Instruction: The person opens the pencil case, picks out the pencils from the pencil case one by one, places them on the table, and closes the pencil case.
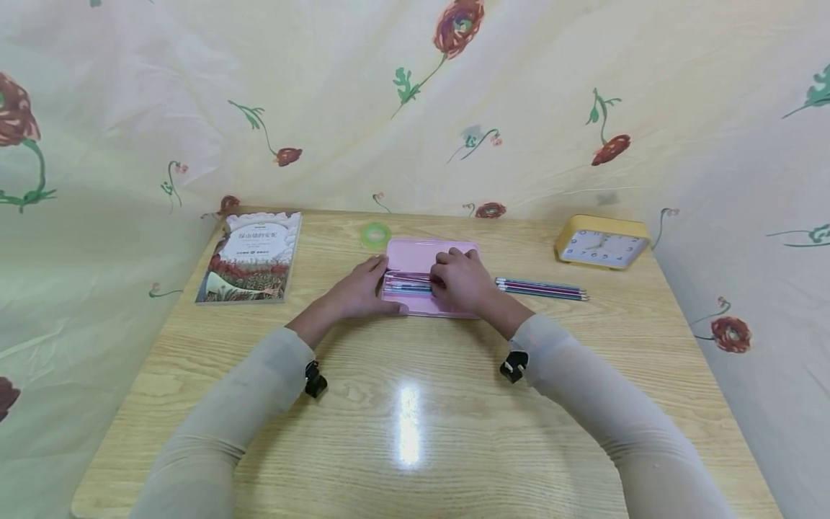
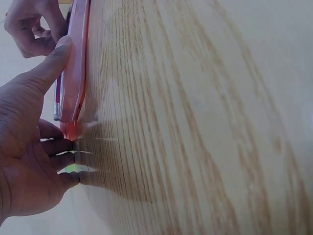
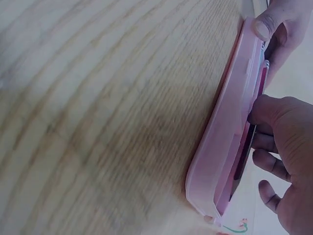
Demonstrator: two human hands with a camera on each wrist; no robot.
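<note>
An open pink pencil case [image 1: 433, 308] lies on the table, its lid [image 1: 411, 252] folded back. Several pencils [image 1: 402, 288] lie inside it, partly hidden by the hands. My right hand [image 1: 462, 277] is over the case and pinches a dark red pencil [image 3: 246, 152] between thumb and fingers; the pencil lies lengthwise along the case. At the case's left end is my left hand [image 1: 359, 290]. Its extended thumb [image 2: 55, 61] rests on the near rim, and its other fingers, slightly bent, lie around the end of the case.
More pencils [image 1: 541, 289] lie side by side right of the case. A yellow alarm clock [image 1: 603, 243] stands at the back right, and a book [image 1: 249, 257] lies at the left. Behind the case's left corner is a roll of green tape [image 1: 375, 234]. Flowered cloth borders the wooden table [image 1: 454, 425].
</note>
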